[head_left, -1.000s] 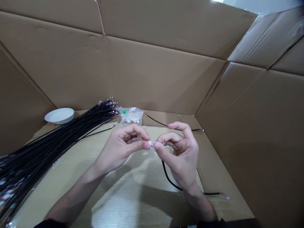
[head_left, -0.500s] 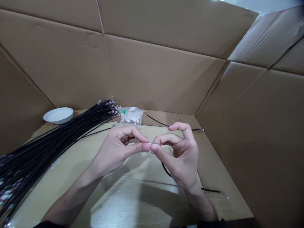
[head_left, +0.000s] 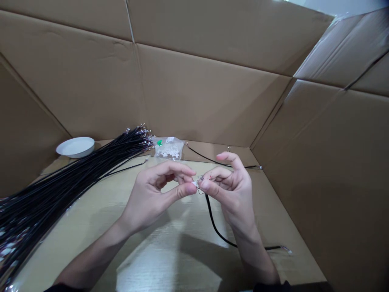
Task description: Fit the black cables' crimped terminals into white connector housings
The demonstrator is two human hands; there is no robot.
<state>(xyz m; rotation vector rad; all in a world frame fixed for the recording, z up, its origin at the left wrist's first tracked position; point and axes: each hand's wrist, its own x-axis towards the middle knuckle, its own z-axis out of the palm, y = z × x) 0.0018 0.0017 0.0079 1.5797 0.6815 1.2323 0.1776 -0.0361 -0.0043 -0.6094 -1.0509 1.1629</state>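
My left hand (head_left: 154,194) pinches a tiny white connector (head_left: 194,183) between thumb and forefinger. My right hand (head_left: 232,194) pinches the metal-tipped end of a black cable (head_left: 216,231), right against that connector. The cable hangs down from my right fingers, curves over the tabletop and ends at the right near the box wall. Both hands meet fingertip to fingertip above the middle of the wooden table (head_left: 170,259).
A large bundle of black cables (head_left: 60,182) lies along the left. A white bowl (head_left: 75,147) sits at the back left. A clear bag of white connectors (head_left: 168,148) lies at the back, with another loose cable (head_left: 219,162) behind my hands. Cardboard walls (head_left: 322,170) enclose the table.
My hands shifted slightly, the fingertips staying together; the right hand turned a little and the hanging cable swung, its curve showing more below the fingers.
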